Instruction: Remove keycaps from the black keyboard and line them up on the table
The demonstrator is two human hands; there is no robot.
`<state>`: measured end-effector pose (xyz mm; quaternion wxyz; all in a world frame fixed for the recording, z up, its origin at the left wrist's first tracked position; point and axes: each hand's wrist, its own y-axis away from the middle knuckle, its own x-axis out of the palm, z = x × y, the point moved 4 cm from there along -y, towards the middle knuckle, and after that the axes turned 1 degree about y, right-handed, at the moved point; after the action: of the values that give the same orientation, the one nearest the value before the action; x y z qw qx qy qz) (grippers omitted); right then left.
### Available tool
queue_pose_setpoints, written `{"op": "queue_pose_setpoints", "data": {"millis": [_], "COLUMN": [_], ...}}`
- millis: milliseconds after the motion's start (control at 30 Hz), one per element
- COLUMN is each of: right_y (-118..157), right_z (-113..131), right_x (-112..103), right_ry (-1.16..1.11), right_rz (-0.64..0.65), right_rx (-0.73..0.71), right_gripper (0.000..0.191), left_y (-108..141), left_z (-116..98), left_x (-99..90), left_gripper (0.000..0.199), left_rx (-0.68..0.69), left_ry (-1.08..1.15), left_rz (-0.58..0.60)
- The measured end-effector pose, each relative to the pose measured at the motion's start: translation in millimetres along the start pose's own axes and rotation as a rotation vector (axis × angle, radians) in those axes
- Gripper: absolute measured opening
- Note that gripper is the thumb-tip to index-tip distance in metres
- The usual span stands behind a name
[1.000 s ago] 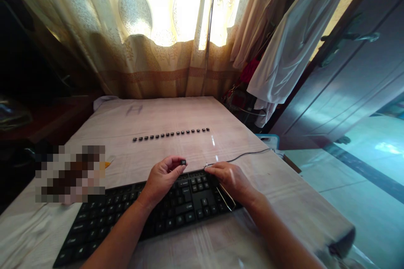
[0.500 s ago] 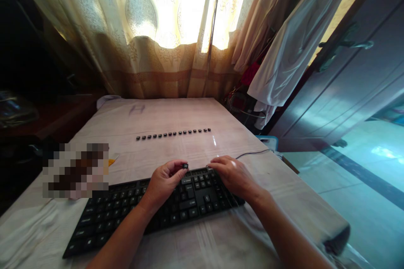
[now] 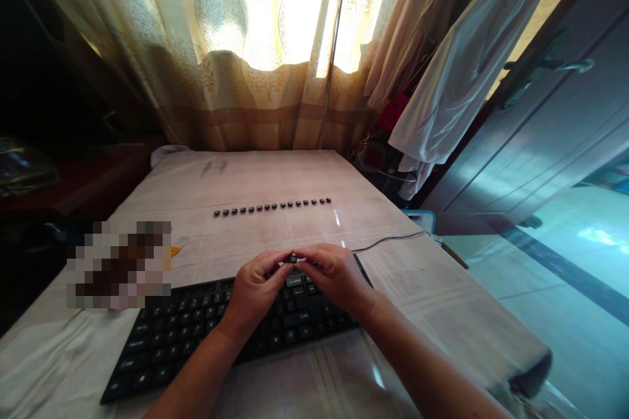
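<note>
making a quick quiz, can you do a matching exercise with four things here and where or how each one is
1. single keycap
2. row of keycaps
3. keyboard
4. curtain

A. wide and black, partly hidden by the hands
B. patterned, with bright light coming through
C. at the fingertips of the left hand and right hand
D. lined up on the pale cloth

Pairs: 1-C, 2-D, 3-A, 4-B

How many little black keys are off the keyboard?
16. Fifteen keys are in a row across the cloth, beyond the keyboard; one key is between the left hand and right hand. Fingers may hide more.
</note>
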<state>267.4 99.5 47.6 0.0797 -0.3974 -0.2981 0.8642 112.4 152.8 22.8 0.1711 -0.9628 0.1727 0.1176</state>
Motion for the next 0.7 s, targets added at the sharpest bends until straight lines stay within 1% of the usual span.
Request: {"op": "queue_pose_setpoints", "data": {"millis": [100,200,267,300,367,433,500,533,600,700], "right_y": [-0.2,-2.8,-6.4,-8.7,-14.4,-20.8,-27.4,-31.5,-40.9,-55.5], "right_z": [4.4,2.6,-8.8,-19.2,-50.7,-92.8,-139.8,-160.9,-196.6,-232.6], "right_x": [-0.3,-1.9,-7.4,-12.2,-25.7,-40.1,-53.3,-57.8,-62.2,-57.4], "right_ry": [0.034,0.037,0.039,0.043,0.051,0.090,0.173,0.196,0.227,0.258], "right_rz": [-0.015,0.038,0.083,0.094,0.075,0.055,0.023,0.010,-0.008,0.006], "right_rx": [-0.026,-0.027,-0.004,0.024,0.120,0.239,0.399,0.439,0.491,0.544], "right_gripper": [0.016,0.014,0.014,0.014,0.015,0.017,0.017,0.018,0.020,0.020], "left_y": [0.4,0.6,-0.9,-2.4,-7.1,-13.1,-18.8,-21.1,-24.4,-25.6], "left_z": [1.1,0.5,0.7,1.9,6.3,15.5,28.8,35.6,47.3,57.5], "left_x": [1.3,2.0,-2.9,-7.5,-23.7,-45.2,-67.1,-77.1,-91.9,-99.3], "left_gripper": [0.027,0.030,0.038,0.043,0.045,0.041,0.041,0.041,0.042,0.047], "left_rx": [-0.013,0.004,0.004,-0.004,-0.011,-0.032,-0.074,-0.094,-0.126,-0.200], "left_ry": [0.032,0.026,-0.024,-0.067,-0.187,-0.328,-0.476,-0.542,-0.649,-0.756], "left_rz": [0.004,0.063,0.098,0.116,0.098,0.067,0.056,0.046,0.049,0.122]}}
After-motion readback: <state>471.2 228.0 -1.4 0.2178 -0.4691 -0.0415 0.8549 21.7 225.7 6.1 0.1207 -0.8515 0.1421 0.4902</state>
